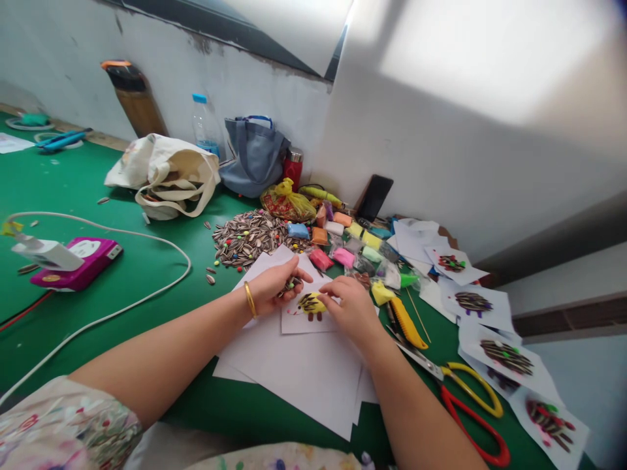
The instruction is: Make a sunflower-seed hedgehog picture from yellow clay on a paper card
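A small white card (294,326) lies on stacked white sheets (298,372). On it is a yellow clay hedgehog shape (313,304) with dark striped seeds on its left part and brown feet. My left hand (280,286), with a gold bangle at the wrist, is cupped around several sunflower seeds beside the card's upper left. My right hand (349,303) has its fingers pinched at the right edge of the yellow shape; what they hold, if anything, is too small to make out.
Behind the sheets sit a seed pile (249,238) and coloured clay packets (343,256). Scissors (455,378) and a yellow cutter (407,323) lie to the right, near finished hedgehog cards (504,352). A white cable (183,251) and purple power box (78,264) are left.
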`<action>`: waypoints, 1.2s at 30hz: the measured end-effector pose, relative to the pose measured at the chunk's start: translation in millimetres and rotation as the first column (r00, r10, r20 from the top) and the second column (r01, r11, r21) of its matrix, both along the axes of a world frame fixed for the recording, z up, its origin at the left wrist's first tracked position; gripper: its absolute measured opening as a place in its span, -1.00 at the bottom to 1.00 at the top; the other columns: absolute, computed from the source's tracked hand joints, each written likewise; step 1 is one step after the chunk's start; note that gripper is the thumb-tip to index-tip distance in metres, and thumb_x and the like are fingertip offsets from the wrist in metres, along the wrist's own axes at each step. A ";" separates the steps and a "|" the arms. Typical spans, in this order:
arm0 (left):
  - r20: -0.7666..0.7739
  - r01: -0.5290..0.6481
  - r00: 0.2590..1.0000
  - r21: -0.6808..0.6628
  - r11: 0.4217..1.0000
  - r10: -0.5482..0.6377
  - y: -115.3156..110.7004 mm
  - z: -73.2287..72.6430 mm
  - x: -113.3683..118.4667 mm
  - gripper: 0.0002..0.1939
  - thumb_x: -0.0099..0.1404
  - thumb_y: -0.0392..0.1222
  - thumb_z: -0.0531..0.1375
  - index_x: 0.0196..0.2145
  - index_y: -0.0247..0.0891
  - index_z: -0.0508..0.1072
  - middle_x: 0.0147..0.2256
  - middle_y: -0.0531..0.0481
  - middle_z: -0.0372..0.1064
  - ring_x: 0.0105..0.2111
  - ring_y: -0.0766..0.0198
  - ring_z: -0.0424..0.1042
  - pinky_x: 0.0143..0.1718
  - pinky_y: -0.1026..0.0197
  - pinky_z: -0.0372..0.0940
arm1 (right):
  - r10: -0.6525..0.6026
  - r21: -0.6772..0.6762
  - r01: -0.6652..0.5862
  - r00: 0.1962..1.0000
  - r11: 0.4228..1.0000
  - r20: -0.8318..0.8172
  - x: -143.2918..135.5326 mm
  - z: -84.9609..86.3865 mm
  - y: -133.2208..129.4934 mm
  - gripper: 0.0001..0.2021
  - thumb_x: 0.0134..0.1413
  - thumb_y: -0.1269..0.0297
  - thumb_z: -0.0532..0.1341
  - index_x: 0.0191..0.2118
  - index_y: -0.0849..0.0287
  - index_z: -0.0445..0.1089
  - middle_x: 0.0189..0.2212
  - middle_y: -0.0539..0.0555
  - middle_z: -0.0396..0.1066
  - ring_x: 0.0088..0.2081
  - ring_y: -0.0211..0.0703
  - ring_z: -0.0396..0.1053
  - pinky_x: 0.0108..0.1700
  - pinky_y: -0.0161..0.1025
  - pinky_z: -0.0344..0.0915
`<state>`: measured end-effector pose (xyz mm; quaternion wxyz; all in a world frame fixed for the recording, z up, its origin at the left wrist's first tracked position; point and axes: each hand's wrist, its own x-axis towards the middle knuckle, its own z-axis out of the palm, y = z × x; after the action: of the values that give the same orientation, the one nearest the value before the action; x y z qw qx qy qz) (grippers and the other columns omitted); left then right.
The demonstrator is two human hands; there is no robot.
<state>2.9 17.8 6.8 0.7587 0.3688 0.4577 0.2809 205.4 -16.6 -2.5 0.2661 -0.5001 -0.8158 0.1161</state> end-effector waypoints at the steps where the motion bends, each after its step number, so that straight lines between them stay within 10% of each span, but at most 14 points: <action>1: 0.029 0.016 0.999 -0.015 1.000 -0.015 -0.7 0.6 0.0 -0.38 0.29 0.32 -0.04 -0.22 -0.34 0.44 -0.53 0.08 0.21 -0.70 0.51 0.02 -0.68 0.40 -0.25 | 0.009 0.027 -0.008 0.999 1.000 -0.038 -1.7 1.5 -1.6 -0.90 0.16 0.29 0.24 -0.30 0.13 0.50 -0.35 0.06 0.45 -0.24 -0.12 0.35 -0.16 -0.19 0.21; 13: -0.064 0.197 0.980 0.153 0.968 -0.190 -20.6 -1.9 14.5 -0.29 0.22 0.44 -0.07 -0.35 -0.33 0.44 -0.65 0.11 0.14 -0.70 0.48 0.01 -0.64 0.35 -0.19 | 0.030 -0.002 -0.030 0.994 1.000 -0.102 -29.0 7.5 -14.8 -0.88 0.11 0.41 0.24 -0.43 0.13 0.47 -0.42 0.04 0.42 -0.26 -0.11 0.33 -0.17 -0.20 0.21; 36: -0.104 0.092 0.992 0.231 0.969 -0.069 -10.4 -4.8 8.6 -0.71 0.18 0.00 0.20 -0.47 -0.29 0.30 -0.63 0.16 0.17 -0.73 0.53 0.01 -0.69 0.37 -0.16 | -0.023 -0.066 0.010 0.980 0.998 -0.199 -0.4 9.4 -1.5 -0.89 0.12 0.38 0.19 -0.42 0.15 0.38 -0.43 0.00 0.35 -0.32 -0.19 0.29 -0.23 -0.25 0.17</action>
<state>11.5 7.4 2.1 0.6976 0.4874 0.4415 0.2843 205.0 -18.1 6.9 0.3313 -0.5012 -0.7766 0.1896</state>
